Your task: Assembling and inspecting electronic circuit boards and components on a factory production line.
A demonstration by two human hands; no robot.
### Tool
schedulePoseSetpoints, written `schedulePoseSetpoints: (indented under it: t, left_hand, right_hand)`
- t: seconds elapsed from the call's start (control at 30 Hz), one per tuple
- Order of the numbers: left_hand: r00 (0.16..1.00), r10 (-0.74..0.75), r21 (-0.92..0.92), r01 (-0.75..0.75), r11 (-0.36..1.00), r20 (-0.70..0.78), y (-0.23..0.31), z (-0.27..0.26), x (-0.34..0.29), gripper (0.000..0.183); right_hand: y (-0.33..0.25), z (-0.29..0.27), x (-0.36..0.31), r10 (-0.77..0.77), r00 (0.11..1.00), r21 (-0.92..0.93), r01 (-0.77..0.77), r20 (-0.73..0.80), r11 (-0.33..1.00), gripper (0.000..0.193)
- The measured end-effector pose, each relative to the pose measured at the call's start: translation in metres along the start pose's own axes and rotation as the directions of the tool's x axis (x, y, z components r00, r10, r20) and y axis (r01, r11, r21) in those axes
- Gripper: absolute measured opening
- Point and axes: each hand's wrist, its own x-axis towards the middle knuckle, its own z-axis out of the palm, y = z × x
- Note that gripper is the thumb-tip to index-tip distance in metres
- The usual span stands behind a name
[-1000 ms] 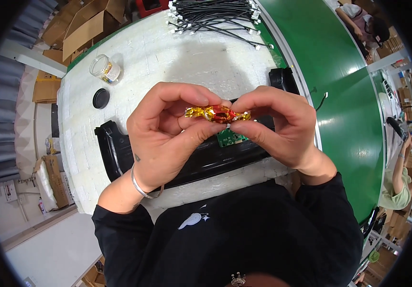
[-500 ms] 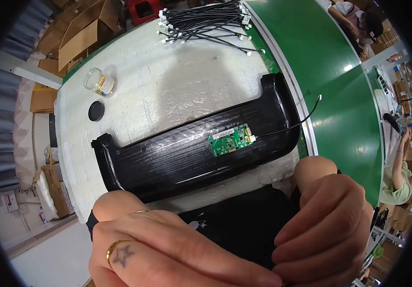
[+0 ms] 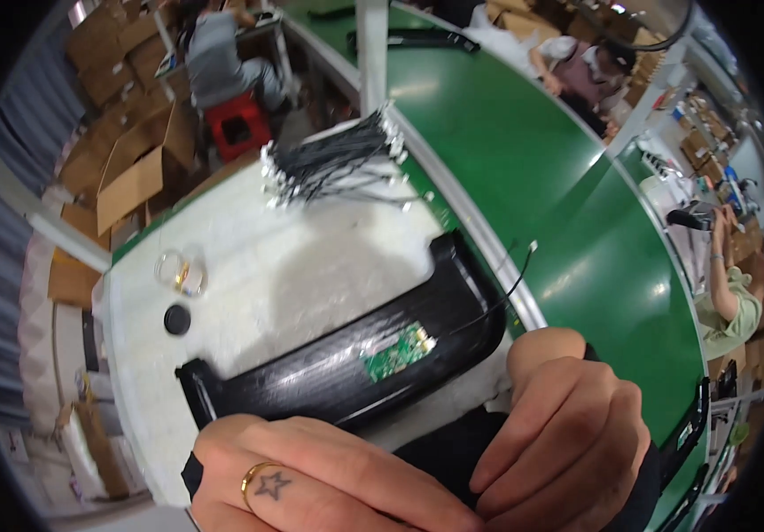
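My left hand (image 3: pixel 338 483), with a gold ring and a star mark on one finger, is raised close at the bottom of the view. Its fingers are pressed together and meet those of my right hand (image 3: pixel 564 448). Whatever lies between the fingertips is hidden. Beyond my hands a long black plastic housing (image 3: pixel 302 386) with raised ends lies on the white padded table top (image 3: pixel 249 306). On the housing rests a green circuit board (image 3: pixel 400 352). From the board's white connector a thin black cable (image 3: pixel 518 282) runs over the housing's right end.
A clear jar (image 3: pixel 183 273) with small yellow pieces stands at the left beside a black lid (image 3: pixel 177 319). A bundle of black cables (image 3: pixel 333 164) with white plugs lies at the back. A green conveyor belt (image 3: pixel 524 151) borders the table on the right. Other people sit nearby.
The view has tilted up, so the table things sit lower and more of the room shows. My hands stay together, fingertips still close.
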Motion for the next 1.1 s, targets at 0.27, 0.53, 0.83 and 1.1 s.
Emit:
schedulePoseSetpoints:
  t: [0.27, 0.53, 0.83, 1.1]
  left_hand:
    - [0.998, 0.064, -0.109, -0.063, 0.992, 0.011, -0.013, 0.015, 0.004, 0.012]
    - [0.927, -0.341, -0.404, 0.374, 0.835, 0.154, -0.015, 0.012, 0.007, 0.015]
    - [0.894, -0.078, -0.165, 0.167, 0.972, 0.442, -0.008, -0.026, 0.014, 0.004]
    - [0.812, -0.165, -0.052, 0.233, 0.971, 0.56, -0.003, -0.034, 0.012, 0.009]
  right_hand:
    - [-0.018, -0.003, 0.016, -0.025, 0.997, -0.191, 0.038, 0.072, 0.981, 0.004]
    - [0.003, -0.008, 0.012, -0.349, 0.918, -0.141, 0.377, 0.188, 0.915, 0.007]
    - [0.013, -0.01, -0.012, -0.273, 0.941, 0.072, 0.264, 0.198, 0.962, 0.012]
    - [0.042, -0.003, -0.131, 0.675, 0.529, -0.701, -0.193, 0.515, 0.687, 0.049]
